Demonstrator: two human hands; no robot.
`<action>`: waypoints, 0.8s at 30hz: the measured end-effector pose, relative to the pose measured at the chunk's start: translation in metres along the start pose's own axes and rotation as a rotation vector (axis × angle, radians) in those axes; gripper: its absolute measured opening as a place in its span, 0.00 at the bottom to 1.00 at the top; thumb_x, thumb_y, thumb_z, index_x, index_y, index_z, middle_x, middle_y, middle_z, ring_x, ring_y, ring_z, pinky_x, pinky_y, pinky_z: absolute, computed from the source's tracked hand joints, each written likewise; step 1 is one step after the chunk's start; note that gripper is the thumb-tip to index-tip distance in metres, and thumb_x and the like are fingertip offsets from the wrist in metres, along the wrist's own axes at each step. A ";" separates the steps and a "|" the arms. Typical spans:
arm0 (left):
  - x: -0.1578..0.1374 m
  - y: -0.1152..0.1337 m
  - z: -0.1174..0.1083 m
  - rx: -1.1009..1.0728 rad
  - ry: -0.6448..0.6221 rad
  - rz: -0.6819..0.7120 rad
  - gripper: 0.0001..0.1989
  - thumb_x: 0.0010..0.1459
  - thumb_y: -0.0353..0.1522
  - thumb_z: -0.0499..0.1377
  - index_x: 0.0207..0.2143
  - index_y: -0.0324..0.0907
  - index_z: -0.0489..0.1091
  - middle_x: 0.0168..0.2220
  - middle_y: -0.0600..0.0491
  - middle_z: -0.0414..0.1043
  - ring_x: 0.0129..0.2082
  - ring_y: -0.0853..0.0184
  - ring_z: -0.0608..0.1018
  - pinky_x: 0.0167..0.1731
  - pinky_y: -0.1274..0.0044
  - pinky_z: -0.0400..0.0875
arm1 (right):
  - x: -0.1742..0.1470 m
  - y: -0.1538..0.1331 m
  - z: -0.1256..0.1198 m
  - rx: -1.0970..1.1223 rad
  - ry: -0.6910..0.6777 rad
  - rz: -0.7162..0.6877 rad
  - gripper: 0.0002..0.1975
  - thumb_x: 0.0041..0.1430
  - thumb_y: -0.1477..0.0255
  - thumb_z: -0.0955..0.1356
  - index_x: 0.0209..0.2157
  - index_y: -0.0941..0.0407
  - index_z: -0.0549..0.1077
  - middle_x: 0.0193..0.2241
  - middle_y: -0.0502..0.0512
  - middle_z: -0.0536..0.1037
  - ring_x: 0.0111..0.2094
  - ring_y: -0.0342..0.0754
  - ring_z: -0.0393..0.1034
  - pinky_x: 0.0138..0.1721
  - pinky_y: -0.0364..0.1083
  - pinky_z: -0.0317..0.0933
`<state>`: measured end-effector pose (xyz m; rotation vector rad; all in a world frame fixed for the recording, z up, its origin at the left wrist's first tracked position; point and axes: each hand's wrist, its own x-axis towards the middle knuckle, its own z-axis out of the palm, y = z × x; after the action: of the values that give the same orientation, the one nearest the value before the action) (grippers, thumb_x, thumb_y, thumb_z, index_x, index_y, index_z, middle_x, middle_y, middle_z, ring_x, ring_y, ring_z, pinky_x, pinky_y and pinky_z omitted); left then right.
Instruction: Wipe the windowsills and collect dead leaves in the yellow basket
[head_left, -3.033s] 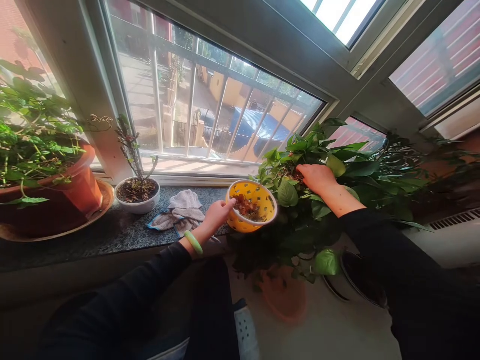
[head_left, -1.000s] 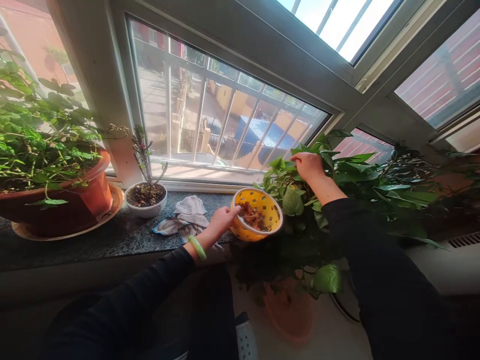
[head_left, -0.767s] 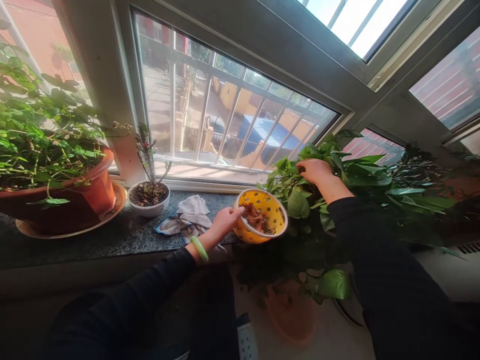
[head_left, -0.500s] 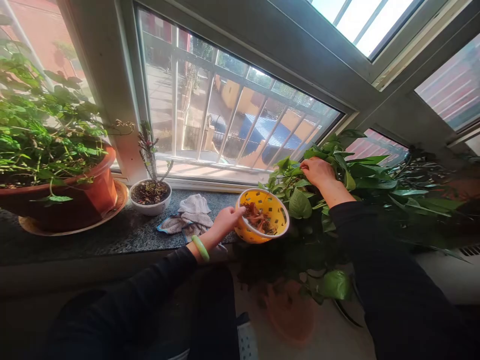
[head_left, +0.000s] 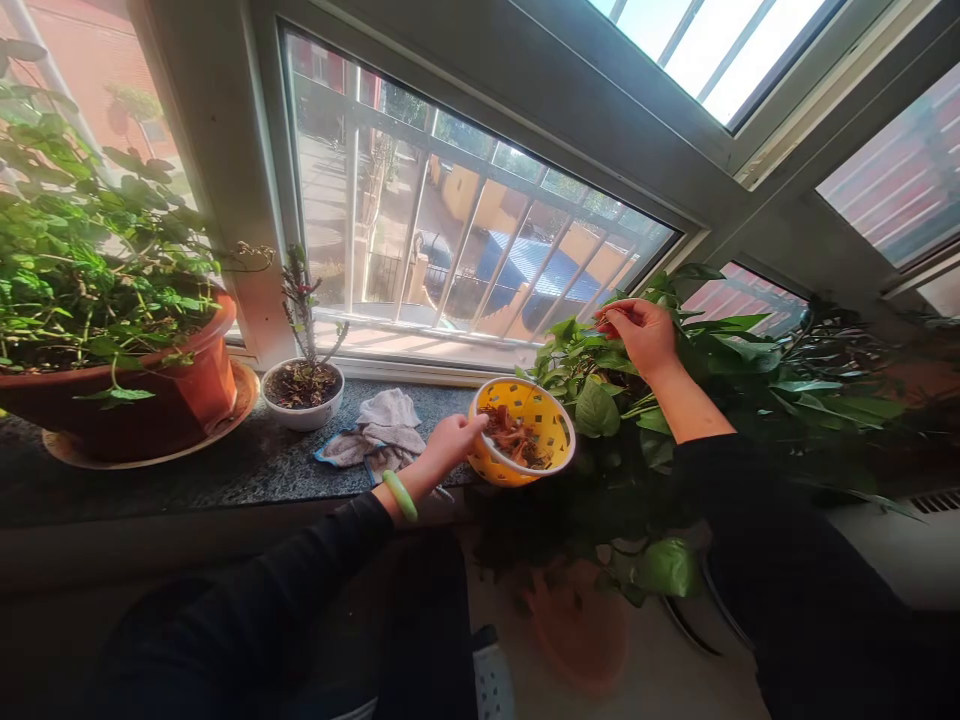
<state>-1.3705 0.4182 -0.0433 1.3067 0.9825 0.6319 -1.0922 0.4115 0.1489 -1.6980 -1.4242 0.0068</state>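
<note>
My left hand, with a pale green bangle on its wrist, grips the left rim of a yellow plastic basket with square holes and a white edge. Brown dried leaves lie in the basket, which tilts towards me. Above the leafy green plant right of the basket, my right hand has its thumb and fingers pinched together. A small reddish-brown bit, apparently a dry leaf, shows at those fingertips, partly hidden by them.
On the stone sill lie crumpled grey cloth gloves. A small white pot and a large terracotta pot of green plants stand left. A barred window rises behind. Below, an orange-brown pot sits on the floor.
My right hand has lifted slightly out of the foliage, and a reddish-brown bit now shows at its fingertips. My left hand still holds the basket in nearly the same place.
</note>
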 end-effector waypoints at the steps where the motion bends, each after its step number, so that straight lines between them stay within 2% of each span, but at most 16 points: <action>1: 0.000 0.000 0.000 0.003 -0.002 0.000 0.20 0.60 0.47 0.60 0.25 0.43 0.65 0.22 0.53 0.71 0.22 0.67 0.74 0.21 0.78 0.65 | -0.012 -0.011 0.006 0.022 -0.145 -0.026 0.09 0.58 0.62 0.68 0.35 0.53 0.75 0.36 0.55 0.83 0.33 0.49 0.77 0.34 0.47 0.71; 4: 0.001 -0.002 0.000 0.023 -0.004 0.016 0.19 0.61 0.47 0.59 0.26 0.42 0.66 0.24 0.52 0.72 0.23 0.66 0.74 0.21 0.78 0.66 | -0.053 -0.038 0.025 -0.062 -0.666 -0.070 0.13 0.55 0.61 0.71 0.38 0.53 0.79 0.33 0.52 0.82 0.33 0.47 0.76 0.36 0.45 0.70; 5: 0.002 -0.002 0.000 0.029 -0.005 0.024 0.19 0.61 0.47 0.58 0.26 0.42 0.66 0.24 0.52 0.72 0.24 0.66 0.75 0.22 0.78 0.66 | -0.064 -0.044 0.032 -0.120 -0.787 -0.079 0.15 0.53 0.62 0.72 0.41 0.53 0.80 0.34 0.51 0.82 0.32 0.46 0.75 0.36 0.45 0.70; 7: 0.003 -0.003 0.001 0.032 -0.002 0.036 0.20 0.61 0.48 0.58 0.26 0.42 0.66 0.24 0.52 0.73 0.24 0.66 0.75 0.22 0.78 0.66 | -0.079 -0.051 0.041 -0.223 -0.887 -0.105 0.24 0.49 0.64 0.75 0.50 0.52 0.78 0.39 0.51 0.83 0.31 0.45 0.74 0.35 0.44 0.69; 9: 0.003 -0.004 0.001 0.030 0.005 0.037 0.20 0.60 0.48 0.58 0.25 0.43 0.65 0.24 0.53 0.72 0.24 0.66 0.75 0.22 0.78 0.65 | -0.080 -0.051 0.042 -0.283 -0.828 -0.123 0.28 0.49 0.65 0.75 0.53 0.51 0.76 0.44 0.51 0.83 0.30 0.44 0.74 0.34 0.43 0.68; 10: 0.003 -0.004 0.001 0.027 0.009 0.033 0.21 0.59 0.49 0.59 0.25 0.43 0.65 0.24 0.53 0.72 0.23 0.66 0.74 0.22 0.78 0.65 | -0.076 -0.049 0.040 -0.314 -0.755 -0.126 0.23 0.51 0.64 0.74 0.51 0.51 0.78 0.43 0.51 0.83 0.30 0.44 0.74 0.34 0.43 0.67; 12: 0.003 -0.004 0.001 0.017 0.010 0.020 0.21 0.58 0.50 0.60 0.25 0.43 0.65 0.24 0.53 0.72 0.24 0.66 0.74 0.23 0.78 0.65 | -0.061 -0.040 0.027 -0.414 -0.550 -0.120 0.11 0.57 0.65 0.70 0.40 0.53 0.81 0.35 0.51 0.84 0.30 0.45 0.74 0.35 0.44 0.66; 14: 0.002 -0.004 0.001 0.005 0.005 0.012 0.22 0.57 0.51 0.60 0.26 0.43 0.66 0.24 0.53 0.72 0.24 0.66 0.74 0.23 0.78 0.65 | -0.044 -0.025 0.006 -0.546 -0.368 -0.074 0.10 0.59 0.66 0.67 0.30 0.53 0.80 0.28 0.52 0.82 0.30 0.48 0.75 0.35 0.44 0.66; 15: 0.001 -0.003 0.001 0.000 0.004 0.010 0.22 0.57 0.52 0.60 0.27 0.43 0.66 0.24 0.54 0.72 0.24 0.66 0.74 0.23 0.78 0.65 | -0.037 -0.016 -0.007 -0.607 -0.312 -0.042 0.11 0.59 0.68 0.66 0.29 0.53 0.80 0.27 0.52 0.82 0.31 0.49 0.75 0.35 0.45 0.66; 18: 0.001 -0.003 0.001 0.009 0.001 0.022 0.21 0.59 0.50 0.58 0.26 0.43 0.65 0.24 0.53 0.72 0.23 0.66 0.74 0.23 0.78 0.66 | -0.027 0.013 -0.044 -0.751 -0.244 0.023 0.12 0.59 0.72 0.65 0.32 0.53 0.82 0.34 0.54 0.85 0.37 0.53 0.78 0.39 0.47 0.67; 20: 0.001 -0.003 0.001 0.029 0.002 0.033 0.20 0.60 0.49 0.58 0.25 0.43 0.65 0.23 0.53 0.72 0.23 0.66 0.75 0.22 0.78 0.66 | -0.029 0.028 -0.062 -0.832 -0.219 -0.006 0.16 0.59 0.74 0.63 0.37 0.52 0.83 0.39 0.54 0.85 0.41 0.55 0.78 0.43 0.49 0.68; 24: 0.002 -0.004 0.001 0.048 0.006 0.040 0.20 0.61 0.48 0.57 0.26 0.42 0.66 0.24 0.52 0.73 0.24 0.66 0.75 0.22 0.78 0.64 | -0.039 0.042 -0.073 -0.967 -0.279 -0.142 0.18 0.60 0.75 0.62 0.43 0.54 0.83 0.46 0.58 0.83 0.45 0.57 0.76 0.45 0.52 0.68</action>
<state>-1.3693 0.4189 -0.0473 1.3709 0.9834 0.6461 -1.0347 0.3386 0.1475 -2.4134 -1.9204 -0.6381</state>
